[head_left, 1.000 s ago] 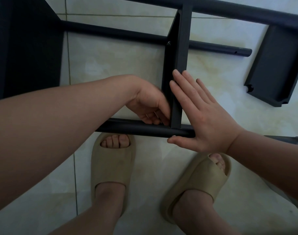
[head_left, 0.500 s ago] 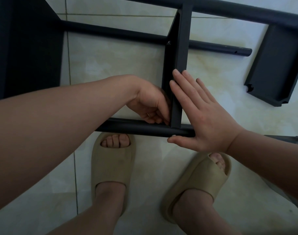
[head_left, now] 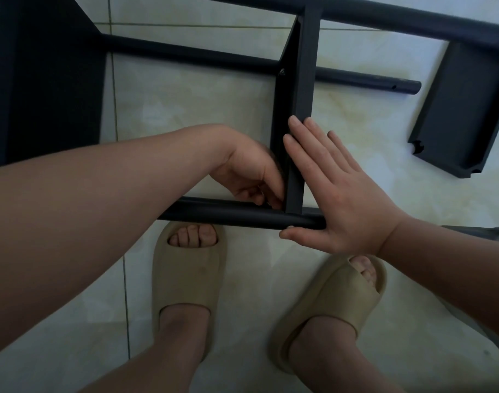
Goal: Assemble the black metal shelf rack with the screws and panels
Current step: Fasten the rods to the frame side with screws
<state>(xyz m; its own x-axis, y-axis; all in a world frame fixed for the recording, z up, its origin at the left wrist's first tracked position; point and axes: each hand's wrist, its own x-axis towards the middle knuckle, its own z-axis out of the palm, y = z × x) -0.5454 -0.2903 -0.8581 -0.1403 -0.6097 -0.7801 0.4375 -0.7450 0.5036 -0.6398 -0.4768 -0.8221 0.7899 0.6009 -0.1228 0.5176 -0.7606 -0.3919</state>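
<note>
Nearest, the person's feet in tan slippers (head_left: 185,279) stand on the tiled floor (head_left: 185,103), toes just under the near tube (head_left: 228,212) of the black rack, which lies on its side across the floor. The left hand (head_left: 248,171) curls in at the corner where the upright shelf panel (head_left: 296,109) meets that tube; its fingers pinch together on something small there, probably a screw, though it is hidden. The right hand (head_left: 336,194) is flat and spread, its grip apart, palm pressing the panel's far face, thumb on the tube. Farther off, a fitted screw (head_left: 282,71) shows at the panel's other end, on the middle tube (head_left: 202,56). A loose panel (head_left: 466,109) lies toward the floor's far right.

The metal looks stiff, fairly light, and smooth-painted, so likely slippery. Bracing the panel flat near the joint seems the best hold.
</note>
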